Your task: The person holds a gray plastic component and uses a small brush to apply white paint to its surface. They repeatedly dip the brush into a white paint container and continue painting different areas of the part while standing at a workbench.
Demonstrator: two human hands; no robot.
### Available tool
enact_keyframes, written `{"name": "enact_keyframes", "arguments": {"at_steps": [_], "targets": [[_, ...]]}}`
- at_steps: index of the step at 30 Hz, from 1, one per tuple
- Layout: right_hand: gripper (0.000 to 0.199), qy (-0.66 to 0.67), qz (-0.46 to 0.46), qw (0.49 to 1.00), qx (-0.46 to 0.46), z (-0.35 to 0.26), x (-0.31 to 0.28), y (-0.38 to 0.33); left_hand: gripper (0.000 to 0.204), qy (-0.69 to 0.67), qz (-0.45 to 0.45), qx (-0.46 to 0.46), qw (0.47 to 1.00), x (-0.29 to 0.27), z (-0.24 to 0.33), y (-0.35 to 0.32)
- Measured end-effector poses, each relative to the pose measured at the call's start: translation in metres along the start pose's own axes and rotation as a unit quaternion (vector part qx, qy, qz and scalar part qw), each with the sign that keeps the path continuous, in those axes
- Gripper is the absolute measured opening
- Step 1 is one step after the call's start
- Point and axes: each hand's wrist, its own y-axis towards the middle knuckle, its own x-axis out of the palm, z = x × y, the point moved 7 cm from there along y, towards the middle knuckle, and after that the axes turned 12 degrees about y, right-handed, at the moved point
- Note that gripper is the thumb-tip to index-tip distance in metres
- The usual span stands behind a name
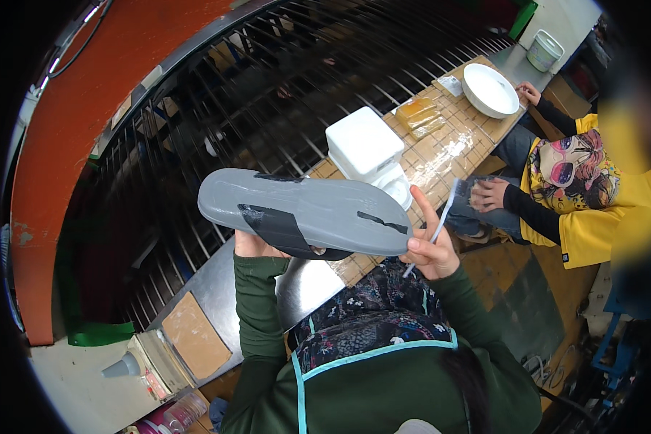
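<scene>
A grey slipper (325,210) with black strap pieces lies across both my hands, its sole facing up. A black streak runs along its right end. My left hand (253,246) supports the slipper from beneath near its left part; most of the fingers are hidden under it. At the right end, my right hand (434,249) pinches the slipper's edge with the index finger raised. A thin white stick (443,210) also rests in the right hand, slanting between the fingers. Just beyond the slipper stands a white square container (365,145) with a small white dish (394,184) beside it.
A dark conveyor of metal rods (282,130) runs along the far side. On the plastic-covered board (441,155) sit yellow-orange blocks (418,116) and a white bowl (490,90). A co-worker in yellow (579,188) sits at right. A brown board (195,336) lies at lower left.
</scene>
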Motion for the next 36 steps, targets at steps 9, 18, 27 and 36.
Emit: {"name": "enact_keyframes", "arguments": {"at_steps": [9,18,27,36], "targets": [[0.092,0.067,0.042,0.997,0.003,0.027,0.019,0.005,0.074,0.310,0.278,0.308,0.855,0.033,-0.037,-0.019],[0.029,-0.592,0.153,0.785,-0.099,-0.056,-0.056,0.007,0.018,0.423,0.336,0.383,0.750,0.040,0.006,-0.025],[0.007,-0.880,0.059,0.377,-0.282,-0.079,-0.029,0.030,0.021,0.351,0.313,0.309,0.827,0.004,0.012,-0.034],[0.011,-0.753,0.124,0.631,-0.137,-0.088,-0.081,0.033,0.015,0.397,0.274,0.311,0.819,0.006,0.009,-0.032]]}}
